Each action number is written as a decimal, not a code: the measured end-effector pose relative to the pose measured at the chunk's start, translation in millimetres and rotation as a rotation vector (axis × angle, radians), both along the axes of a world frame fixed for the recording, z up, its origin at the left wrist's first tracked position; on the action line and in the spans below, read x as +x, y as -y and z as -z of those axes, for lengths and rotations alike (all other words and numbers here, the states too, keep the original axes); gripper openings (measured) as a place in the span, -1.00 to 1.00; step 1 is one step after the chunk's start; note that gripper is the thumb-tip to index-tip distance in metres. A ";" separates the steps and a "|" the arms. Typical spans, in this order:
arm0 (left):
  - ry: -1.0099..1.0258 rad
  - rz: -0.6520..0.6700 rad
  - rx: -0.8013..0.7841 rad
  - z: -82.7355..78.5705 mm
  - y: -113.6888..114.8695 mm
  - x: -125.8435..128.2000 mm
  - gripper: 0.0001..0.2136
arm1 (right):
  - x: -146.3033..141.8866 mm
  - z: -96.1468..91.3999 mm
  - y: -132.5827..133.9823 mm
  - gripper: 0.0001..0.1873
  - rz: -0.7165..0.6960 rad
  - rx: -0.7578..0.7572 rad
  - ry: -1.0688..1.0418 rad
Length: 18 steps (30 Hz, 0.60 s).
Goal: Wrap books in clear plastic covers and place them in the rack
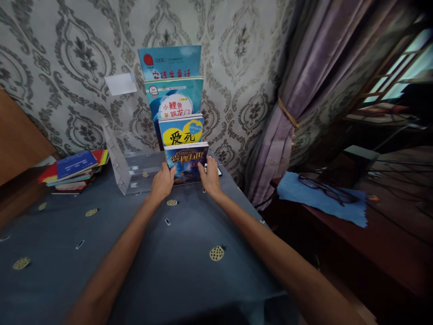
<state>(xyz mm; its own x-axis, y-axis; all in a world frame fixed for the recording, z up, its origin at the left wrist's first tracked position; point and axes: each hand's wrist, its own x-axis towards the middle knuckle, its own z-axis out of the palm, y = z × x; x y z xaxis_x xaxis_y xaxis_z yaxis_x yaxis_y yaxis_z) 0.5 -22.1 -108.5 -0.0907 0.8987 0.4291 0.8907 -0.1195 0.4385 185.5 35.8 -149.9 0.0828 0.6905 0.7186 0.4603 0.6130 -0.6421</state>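
Note:
My left hand and my right hand grip a dark blue book by its two sides, thumbs on its front cover. The book stands upright in the lowest, front tier of a clear acrylic stand. Behind it rise a yellow and white book, a teal book with a white circle, and a blue book at the top, each partly hidden by the one in front. The left part of the stand holds no books.
A pile of books lies left of the stand. The stand is against a patterned wall. A phone-like object shows behind my right hand. At right, a purple curtain hangs beside a dark red table with glasses on a blue cloth.

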 end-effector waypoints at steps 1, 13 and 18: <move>0.015 0.011 0.018 0.5 0.2 0.0 -0.66 | 0.4 0.6 0.4 -0.52 -0.004 0.001 -0.004; -0.158 -0.021 -0.056 -1.9 10.3 -5.0 -0.64 | 11.7 8.0 15.3 -0.44 -0.089 -0.087 0.042; -0.292 0.041 0.050 10.2 23.4 -21.3 -0.66 | 11.6 20.1 32.8 -0.41 -0.100 -0.131 0.105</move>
